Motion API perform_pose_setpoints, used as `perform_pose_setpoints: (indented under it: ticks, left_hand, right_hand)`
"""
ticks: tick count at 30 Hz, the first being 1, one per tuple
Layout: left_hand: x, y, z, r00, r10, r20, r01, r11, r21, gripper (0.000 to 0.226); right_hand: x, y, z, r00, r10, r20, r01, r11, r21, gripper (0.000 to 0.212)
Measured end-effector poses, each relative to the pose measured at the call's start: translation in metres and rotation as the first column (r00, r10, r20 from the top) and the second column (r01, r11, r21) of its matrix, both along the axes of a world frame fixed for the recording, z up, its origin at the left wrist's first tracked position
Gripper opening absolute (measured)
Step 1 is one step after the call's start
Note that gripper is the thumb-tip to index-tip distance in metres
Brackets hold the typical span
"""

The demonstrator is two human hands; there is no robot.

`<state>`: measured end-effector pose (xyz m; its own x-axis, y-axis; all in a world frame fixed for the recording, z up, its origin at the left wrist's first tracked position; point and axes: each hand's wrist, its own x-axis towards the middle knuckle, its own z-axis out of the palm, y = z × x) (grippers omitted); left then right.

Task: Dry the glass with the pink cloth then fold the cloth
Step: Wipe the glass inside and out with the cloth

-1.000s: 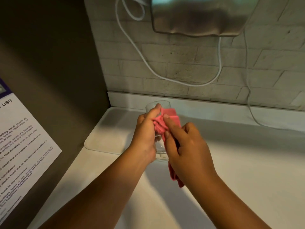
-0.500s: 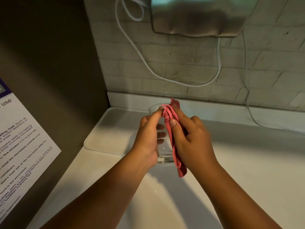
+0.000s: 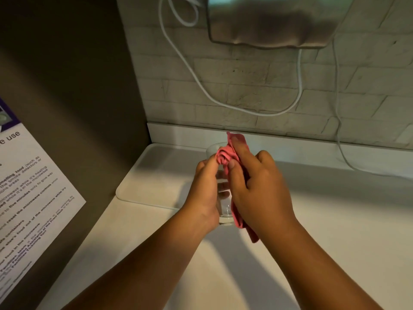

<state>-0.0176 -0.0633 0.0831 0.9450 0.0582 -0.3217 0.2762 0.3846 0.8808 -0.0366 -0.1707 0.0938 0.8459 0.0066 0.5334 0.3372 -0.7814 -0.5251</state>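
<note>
A clear drinking glass [image 3: 224,211] is held upright above the white counter, wrapped from the left by my left hand [image 3: 205,193]. The pink cloth [image 3: 225,156] is bunched at the glass's rim, with one corner sticking up and a strip trailing down along the glass's right side to below its base. My right hand [image 3: 257,186] grips the cloth against the glass, thumb and forefinger pinching the bunched part at the rim. The middle of the glass is hidden behind my fingers.
A white tray [image 3: 143,177] lies on the counter [image 3: 335,220] in the back left corner. A printed notice [image 3: 26,191] hangs on the brown side wall at left. White cables [image 3: 297,97] and a metal appliance [image 3: 268,21] hang on the brick wall behind.
The cloth has gone from lying flat on the glass's side to being bunched at the rim, and my right hand has shifted up along the glass. The glass stays in my left hand.
</note>
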Motion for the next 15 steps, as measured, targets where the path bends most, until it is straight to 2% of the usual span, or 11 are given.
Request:
perform_pose_setpoints:
  ticks: [2, 5, 7, 10, 12, 15]
  left_hand:
    - [0.002, 0.002, 0.001, 1.000, 0.005, 0.012, -0.005, 1.000, 0.021, 0.075]
    - [0.003, 0.005, 0.007, 1.000, 0.018, 0.019, -0.018, 1.000, 0.016, 0.077]
    - [0.004, 0.006, 0.010, 1.000, 0.019, 0.020, -0.019, 1.000, 0.006, 0.072]
    - [0.011, 0.011, 0.016, 0.999, 0.033, 0.008, -0.033, 0.999, -0.029, 0.061]
    - [0.013, 0.014, 0.019, 1.000, 0.009, -0.017, -0.010, 0.999, -0.048, 0.070]
    - [0.008, 0.010, 0.015, 1.000, -0.015, -0.026, 0.014, 0.998, -0.059, 0.075]
  right_hand:
    - [0.008, -0.003, -0.002, 1.000, 0.014, 0.005, -0.014, 0.998, 0.064, 0.046]
    - [0.017, -0.011, -0.006, 0.991, 0.080, -0.105, -0.041, 0.943, 0.330, 0.036]
    - [0.013, -0.013, -0.006, 0.988, 0.114, -0.100, -0.069, 0.924, 0.376, 0.034]
    - [-0.009, -0.008, -0.012, 0.988, 0.152, -0.005, -0.149, 0.975, 0.163, 0.043]
    - [-0.025, -0.002, -0.015, 0.984, 0.176, -0.009, -0.176, 0.984, 0.016, 0.048]
    - [-0.026, 0.002, -0.008, 0.995, 0.102, -0.001, -0.101, 0.980, -0.171, 0.053]
